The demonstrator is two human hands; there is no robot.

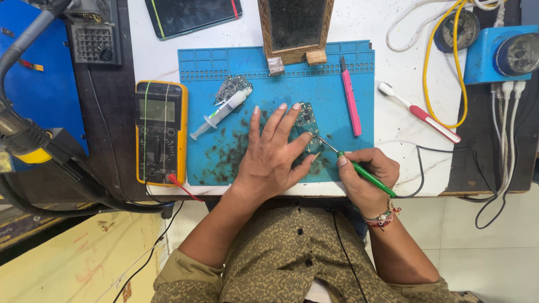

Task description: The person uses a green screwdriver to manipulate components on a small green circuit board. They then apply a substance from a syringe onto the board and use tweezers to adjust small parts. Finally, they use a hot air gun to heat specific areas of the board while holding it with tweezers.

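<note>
Right hand (365, 174) — iron (359, 169) on board (306, 124)

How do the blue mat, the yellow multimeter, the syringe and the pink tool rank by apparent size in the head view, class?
1. blue mat
2. yellow multimeter
3. syringe and pink tool: alike in length, too close to rank.

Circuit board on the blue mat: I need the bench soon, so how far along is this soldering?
Done: bench set up, with yellow multimeter, syringe and a second board laid out. In hand: left hand pins the circuit board to the blue mat; right hand holds the green soldering iron, tip at its edge. What remains can't be judged.
</note>
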